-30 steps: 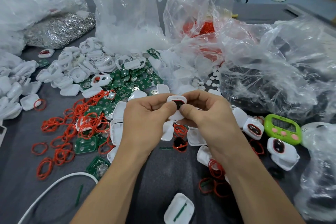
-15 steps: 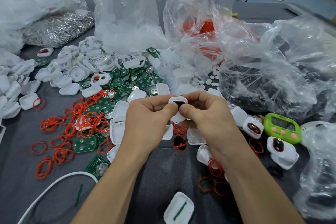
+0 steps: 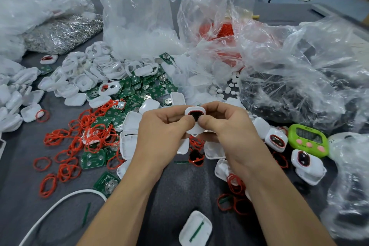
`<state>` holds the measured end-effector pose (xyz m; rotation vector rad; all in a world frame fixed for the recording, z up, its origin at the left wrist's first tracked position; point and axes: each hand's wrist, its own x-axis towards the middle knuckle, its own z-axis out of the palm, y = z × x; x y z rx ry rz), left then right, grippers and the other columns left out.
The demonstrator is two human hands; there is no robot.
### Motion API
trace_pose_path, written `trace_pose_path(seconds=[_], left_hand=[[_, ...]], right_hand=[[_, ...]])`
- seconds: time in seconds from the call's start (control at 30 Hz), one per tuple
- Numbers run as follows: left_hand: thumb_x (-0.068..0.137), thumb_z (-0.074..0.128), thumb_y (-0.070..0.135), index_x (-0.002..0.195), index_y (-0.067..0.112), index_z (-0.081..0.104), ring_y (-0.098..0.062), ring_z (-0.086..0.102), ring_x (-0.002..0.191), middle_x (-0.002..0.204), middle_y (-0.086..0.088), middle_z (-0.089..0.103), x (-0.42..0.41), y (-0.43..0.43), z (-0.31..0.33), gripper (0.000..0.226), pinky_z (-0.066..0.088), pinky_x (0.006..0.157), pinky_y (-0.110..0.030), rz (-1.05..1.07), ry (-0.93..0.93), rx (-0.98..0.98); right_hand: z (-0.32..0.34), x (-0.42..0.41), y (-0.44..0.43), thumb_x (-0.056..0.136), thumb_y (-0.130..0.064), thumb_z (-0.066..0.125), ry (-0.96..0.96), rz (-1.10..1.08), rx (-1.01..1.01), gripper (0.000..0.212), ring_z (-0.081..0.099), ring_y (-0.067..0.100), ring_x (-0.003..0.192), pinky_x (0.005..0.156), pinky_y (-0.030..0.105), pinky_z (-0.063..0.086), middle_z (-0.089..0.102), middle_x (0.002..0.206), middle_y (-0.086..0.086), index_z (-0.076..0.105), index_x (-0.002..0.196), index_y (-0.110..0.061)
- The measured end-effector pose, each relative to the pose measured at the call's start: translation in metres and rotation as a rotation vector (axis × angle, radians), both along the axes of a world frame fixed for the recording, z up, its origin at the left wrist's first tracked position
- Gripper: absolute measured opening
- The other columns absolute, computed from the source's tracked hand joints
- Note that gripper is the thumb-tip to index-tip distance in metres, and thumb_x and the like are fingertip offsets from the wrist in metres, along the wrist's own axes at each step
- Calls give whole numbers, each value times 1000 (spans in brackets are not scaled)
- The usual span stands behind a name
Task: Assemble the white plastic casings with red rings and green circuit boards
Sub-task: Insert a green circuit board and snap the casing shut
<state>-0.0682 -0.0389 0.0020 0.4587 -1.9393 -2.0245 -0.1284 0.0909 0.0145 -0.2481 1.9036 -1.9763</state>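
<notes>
Item: one white casing (image 3: 195, 109), red ring (image 3: 199, 112) at its opening, centre frame above the table (image 3: 179, 190); long axis up-down the frame; held in the pinching grip of left hand (image 3: 159, 136) and right hand (image 3: 229, 132), thumbs meeting at the ring, both equally near.

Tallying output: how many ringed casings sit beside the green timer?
2: one ringed casing left of the green timer, another in front of it; bags may hide more.

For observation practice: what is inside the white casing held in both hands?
In the white casing, a red ring surrounds a dark centre. Left hand and right hand thumbs cover its lower edge, hiding the rest.
</notes>
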Motion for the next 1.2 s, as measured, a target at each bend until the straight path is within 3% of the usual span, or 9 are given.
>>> trace_pose_path(seconds=[0.17, 0.4, 0.6, 0.77, 0.93, 1.07, 1.2], left_hand=[[80, 84, 17, 85, 27, 85, -7, 65, 63, 75, -1, 79, -2, 0, 2, 12, 53, 59, -18, 66, -26, 72], [85, 81, 17, 93, 26, 84, -18, 66, 75, 86, -6, 80, 1, -2, 2, 12, 55, 69, -29, -8, -24, 114], [75, 75, 23, 93, 28, 84, -26, 58, 79, 93, -24, 76, 0, -3, 4, 21, 49, 75, -39, -62, -33, 156], [73, 75, 23, 95, 26, 84, -26, 59, 82, 97, -26, 75, 0, -3, 2, 24, 50, 78, -38, -93, -27, 128], [74, 73, 22, 94, 28, 84, -16, 70, 84, 92, -8, 80, -1, -3, -1, 24, 58, 79, -30, -82, -27, 139], [83, 71, 10, 98, 24, 84, -26, 75, 96, 94, -8, 80, -1, -5, -3, 24, 59, 93, -44, -65, -30, 145], [80, 70, 8, 99, 20, 84, -39, 73, 104, 95, -11, 80, -2, -5, -2, 26, 56, 99, -54, -51, -42, 164]], right_hand=[[-1, 2, 0, 84, 16, 64, 50, 40, 21, 33, 66, 16, 71, 68, 31, 58, 73, 78, 5, 75, 86, -16], [-4, 3, 0, 80, 17, 67, 107, 49, 38, 36, 65, 12, 67, 61, 21, 52, 73, 77, 3, 73, 88, -17], [-4, 1, -1, 77, 12, 62, 47, 50, 42, 32, 55, 17, 61, 60, 30, 47, 67, 68, 5, 61, 90, -18], [-3, 0, -2, 77, 22, 56, 4, 47, 54, 51, 54, 13, 54, 57, 31, 45, 66, 62, 3, 63, 78, -29], [-2, 2, -1, 84, 19, 59, 32, 75, 41, 37, 52, 11, 55, 57, 27, 45, 64, 63, 1, 61, 92, -17], [3, 1, 0, 92, 7, 62, -20, 65, -11, 20, 62, 20, 68, 66, 32, 54, 67, 76, 10, 66, 97, -12], [5, 0, 0, 95, 0, 62, -83, 21, -47, 13, 64, 17, 64, 54, 22, 53, 67, 78, 11, 68, 94, -11]])
